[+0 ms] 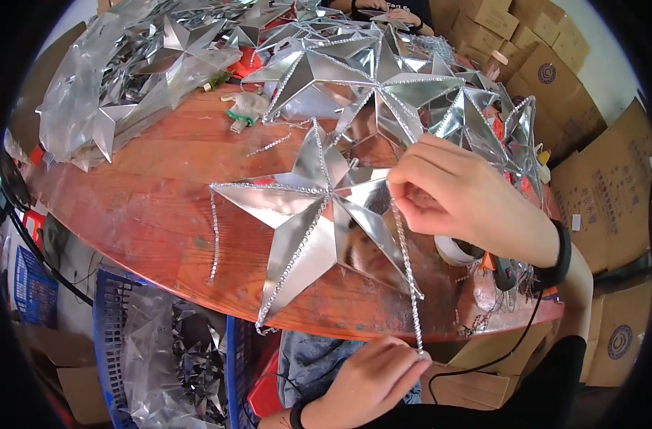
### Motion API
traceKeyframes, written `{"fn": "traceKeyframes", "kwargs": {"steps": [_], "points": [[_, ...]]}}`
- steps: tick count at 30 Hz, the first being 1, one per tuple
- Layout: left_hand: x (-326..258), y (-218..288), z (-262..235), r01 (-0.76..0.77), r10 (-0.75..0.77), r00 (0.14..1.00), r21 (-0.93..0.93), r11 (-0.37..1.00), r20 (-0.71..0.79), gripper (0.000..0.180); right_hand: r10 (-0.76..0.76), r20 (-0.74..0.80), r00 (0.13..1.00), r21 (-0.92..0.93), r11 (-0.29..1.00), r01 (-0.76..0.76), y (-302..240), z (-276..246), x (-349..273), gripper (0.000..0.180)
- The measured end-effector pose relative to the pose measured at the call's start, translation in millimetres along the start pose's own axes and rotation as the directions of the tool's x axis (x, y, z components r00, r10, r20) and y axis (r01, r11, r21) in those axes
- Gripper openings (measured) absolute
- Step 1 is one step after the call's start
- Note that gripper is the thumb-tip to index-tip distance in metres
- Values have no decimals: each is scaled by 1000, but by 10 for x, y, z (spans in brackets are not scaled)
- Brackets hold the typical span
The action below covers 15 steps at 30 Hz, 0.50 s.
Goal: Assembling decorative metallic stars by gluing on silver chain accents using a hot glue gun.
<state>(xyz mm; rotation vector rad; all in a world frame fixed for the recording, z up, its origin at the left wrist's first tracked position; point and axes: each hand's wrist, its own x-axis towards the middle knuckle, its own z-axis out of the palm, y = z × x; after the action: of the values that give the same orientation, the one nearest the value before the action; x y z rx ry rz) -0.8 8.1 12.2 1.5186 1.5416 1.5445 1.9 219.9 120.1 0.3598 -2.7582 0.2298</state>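
A silver five-pointed star (315, 261) lies on the reddish wooden table in front of me, glittering rhinestone trim along several of its ridges. A strand of the same trim (409, 277) is stretched between my two hands, passing beside the star's lower right point. My right hand (447, 187) is closed in a pinch above the star's right arm, at the strand's upper end. Below the table's front edge, my left hand (379, 377) pinches the lower end between thumb and finger. A loose piece of trim (213, 239) hangs from the star's left tip.
Trimmed silver stars (379, 75) are heaped at the back. A clear plastic bag (68, 107) of stars lies left of a glove (247, 107). A tape roll (454, 252) and glue gun (503, 270) sit at right. A blue basket (111, 336) stands below; another person's hands (403, 16) work opposite.
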Motion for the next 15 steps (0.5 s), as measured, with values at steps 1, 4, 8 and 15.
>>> {"fn": "traceKeyframes", "kwargs": {"steps": [1, 4, 8, 15], "points": [[-4, -26, 46, -35, 35, 999, 13, 999, -11, 9, 5, 52, 999, 18, 1000, -6, 35, 38, 47, 21], [15, -26, 152, -107, 109, 994, 66, 992, -25, 11, -80, 79, 994, 2, 997, 80, 148, 191, 157, 19], [-12, -13, 146, -242, 245, 968, 53, 969, -55, 17, -139, 91, 986, 28, 990, 137, 183, 284, 286, 15], [40, -4, 117, -298, 302, 951, 63, 952, -69, 14, -118, 116, 986, 101, 989, 106, 183, 301, 359, 18]]}}
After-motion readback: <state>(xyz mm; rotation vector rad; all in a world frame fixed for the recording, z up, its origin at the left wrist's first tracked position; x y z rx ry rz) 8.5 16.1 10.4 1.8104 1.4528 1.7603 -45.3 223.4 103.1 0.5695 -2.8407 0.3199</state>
